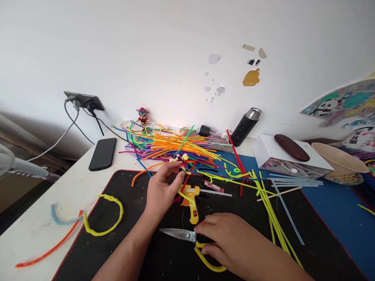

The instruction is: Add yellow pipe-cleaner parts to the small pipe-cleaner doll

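My left hand (162, 189) is closed in a pinch on a small pipe-cleaner figure (182, 158) with pink, yellow and black parts. My fingers hide much of it. A yellow strand shows just below the thumb. Over the yellow handles of the scissors (177, 233) lies my right hand (228, 240), fingers curled around the grip. The blades look closed and point left, on the black mat (131, 218). A yellow hot glue gun (191, 205) rests between both hands, with a glue stick (215, 192) behind it. A pink-labelled small packet or tube (213, 185) lies beside that stick.
Behind is a heap of coloured pipe cleaners (175, 144), with a finished figure (142, 116) at its back. A phone (102, 154) and yellow loop (121, 214) are left. A black thermos (246, 127), white box (263, 152) and yellow-green strands (272, 214) stand or lie right.
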A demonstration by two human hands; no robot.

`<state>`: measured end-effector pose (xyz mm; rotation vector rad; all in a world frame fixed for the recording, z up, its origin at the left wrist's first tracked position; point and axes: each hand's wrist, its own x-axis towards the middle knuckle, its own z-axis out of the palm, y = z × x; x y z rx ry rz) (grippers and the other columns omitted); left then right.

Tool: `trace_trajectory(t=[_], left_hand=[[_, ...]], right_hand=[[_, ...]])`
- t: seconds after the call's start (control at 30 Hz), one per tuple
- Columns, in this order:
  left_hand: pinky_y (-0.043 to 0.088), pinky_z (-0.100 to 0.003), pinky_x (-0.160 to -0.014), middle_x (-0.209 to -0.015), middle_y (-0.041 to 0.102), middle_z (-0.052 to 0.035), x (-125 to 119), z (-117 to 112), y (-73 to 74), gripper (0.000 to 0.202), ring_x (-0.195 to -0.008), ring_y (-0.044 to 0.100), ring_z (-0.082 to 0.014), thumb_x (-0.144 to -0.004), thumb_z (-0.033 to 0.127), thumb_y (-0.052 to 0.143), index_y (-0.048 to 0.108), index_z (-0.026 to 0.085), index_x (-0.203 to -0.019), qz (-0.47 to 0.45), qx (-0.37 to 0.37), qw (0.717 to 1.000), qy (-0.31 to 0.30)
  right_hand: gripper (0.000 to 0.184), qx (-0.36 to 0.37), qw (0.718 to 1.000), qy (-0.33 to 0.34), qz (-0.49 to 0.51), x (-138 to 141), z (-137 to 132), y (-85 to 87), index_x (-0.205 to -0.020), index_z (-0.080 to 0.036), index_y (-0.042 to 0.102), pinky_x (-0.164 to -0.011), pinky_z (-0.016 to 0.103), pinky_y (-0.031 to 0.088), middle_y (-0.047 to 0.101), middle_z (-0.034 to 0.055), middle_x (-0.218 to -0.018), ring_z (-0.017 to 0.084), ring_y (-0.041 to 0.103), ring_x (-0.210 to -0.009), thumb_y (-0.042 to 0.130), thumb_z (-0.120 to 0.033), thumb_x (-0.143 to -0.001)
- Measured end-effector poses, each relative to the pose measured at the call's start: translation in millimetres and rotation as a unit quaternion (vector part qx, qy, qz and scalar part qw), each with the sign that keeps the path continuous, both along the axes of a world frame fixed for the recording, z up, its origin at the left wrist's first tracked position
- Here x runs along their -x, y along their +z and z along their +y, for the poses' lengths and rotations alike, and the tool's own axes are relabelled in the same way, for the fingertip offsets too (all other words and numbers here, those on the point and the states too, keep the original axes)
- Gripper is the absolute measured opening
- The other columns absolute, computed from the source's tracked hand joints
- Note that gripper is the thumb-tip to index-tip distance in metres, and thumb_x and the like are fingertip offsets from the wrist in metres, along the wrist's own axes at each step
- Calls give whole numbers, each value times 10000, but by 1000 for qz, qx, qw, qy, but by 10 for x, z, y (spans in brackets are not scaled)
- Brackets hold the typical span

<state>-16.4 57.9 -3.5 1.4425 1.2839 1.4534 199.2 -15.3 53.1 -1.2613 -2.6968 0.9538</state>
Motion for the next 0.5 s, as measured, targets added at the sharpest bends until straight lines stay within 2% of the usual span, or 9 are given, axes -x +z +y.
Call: trace_trajectory(t=[0.07, 0.13, 0.23, 0.3, 0.37, 0.5], left_hand=[[582, -250, -791, -939, 778, -17, -8, -16, 6, 227, -815, 733, -150, -932, 314, 726, 756, 221, -1136, 37, -17, 999, 0], [600, -247, -804, -975, 800, -15, -21, -31, 13, 226, -835, 755, -150, -928, 289, 723, 759, 226, -1143, 66, -33, 997, -1], [617, -239, -822, -1028, 820, -17, -42, -45, 14, 243, -874, 782, -152, -923, 261, 722, 752, 228, -1162, 87, -50, 995, -8], [626, -235, -820, -1045, 827, -20, -53, -49, 8, 255, -897, 796, -160, -920, 249, 721, 746, 230, -1173, 98, -56, 994, -15], [636, -237, -813, -1044, 832, -20, -62, -50, 0, 264, -903, 806, -167, -921, 240, 717, 739, 232, -1184, 107, -61, 992, -20], [646, -243, -829, -1093, 832, -26, -69, -53, -12, 282, -932, 817, -173, -919, 209, 708, 727, 234, -1199, 130, -72, 989, -23]], right_hand=[[147, 32, 996, -46, 68, 0, 35, 23, -1089, -242, 810, -812, 287, 514, 820, 50, -966, 226, 761, -896, 702, -250, -989], [156, 59, 978, -125, 155, 20, 112, 23, -1051, -236, 815, -751, 272, 518, 817, 40, -902, 203, 750, -816, 675, -285, -1003], [212, 75, 916, -253, 302, 76, 287, -29, -998, -210, 775, -554, 250, 466, 723, 4, -704, 155, 640, -574, 643, -376, -1001], [215, 59, 874, -306, 373, 126, 407, -87, -986, -206, 741, -509, 243, 437, 631, -29, -634, 142, 581, -524, 658, -404, -980], [196, 26, 851, -328, 408, 184, 499, -149, -977, -206, 731, -508, 241, 429, 580, -42, -631, 139, 561, -537, 696, -397, -946], [182, -35, 861, -310, 401, 280, 581, -255, -1039, -203, 741, -533, 244, 417, 530, -62, -623, 127, 497, -531, 714, -357, -946]])
